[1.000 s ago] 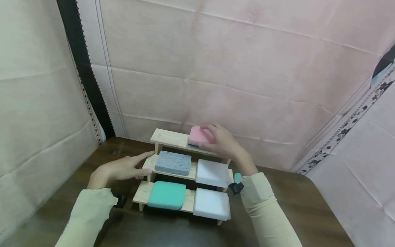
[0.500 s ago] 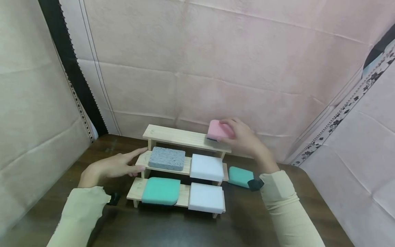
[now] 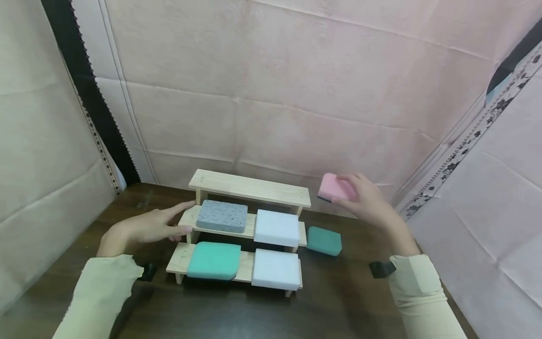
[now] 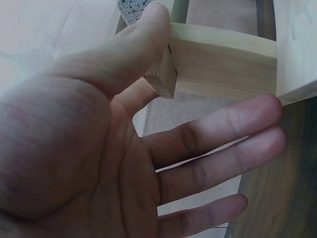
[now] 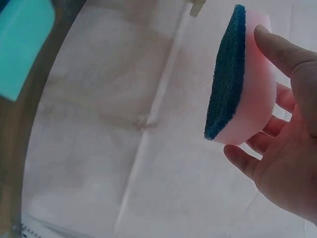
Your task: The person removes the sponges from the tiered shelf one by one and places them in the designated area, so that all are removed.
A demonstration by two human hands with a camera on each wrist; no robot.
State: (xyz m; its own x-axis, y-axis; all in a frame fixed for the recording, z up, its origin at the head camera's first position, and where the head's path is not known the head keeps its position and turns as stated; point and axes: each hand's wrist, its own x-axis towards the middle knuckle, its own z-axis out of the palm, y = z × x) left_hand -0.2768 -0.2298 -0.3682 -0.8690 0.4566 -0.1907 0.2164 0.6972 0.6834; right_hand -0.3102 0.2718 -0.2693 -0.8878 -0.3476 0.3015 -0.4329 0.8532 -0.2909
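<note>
My right hand [image 3: 367,200] holds a pink sponge [image 3: 336,187] in the air, right of the stand's top step. In the right wrist view the sponge [image 5: 255,79] shows a dark blue-green scouring side, pinched between thumb and fingers. My left hand [image 3: 146,228] touches the left end of a three-step wooden stand [image 3: 250,183], its fingers mostly straight in the left wrist view. A grey speckled sponge [image 3: 222,216] and a white sponge [image 3: 277,227] lie on the middle step. On the bottom step are a turquoise sponge [image 3: 214,260] and another white sponge [image 3: 276,268]. The top step is bare.
A green sponge [image 3: 323,240] lies on the dark wooden table [image 3: 338,287], right of the stand. Pale cloth [image 3: 271,94] hangs behind the table and at both sides.
My right hand has lifted the pink sponge off the top step and carried it to the right. My left hand stays at the stand. The view has shifted slightly.
</note>
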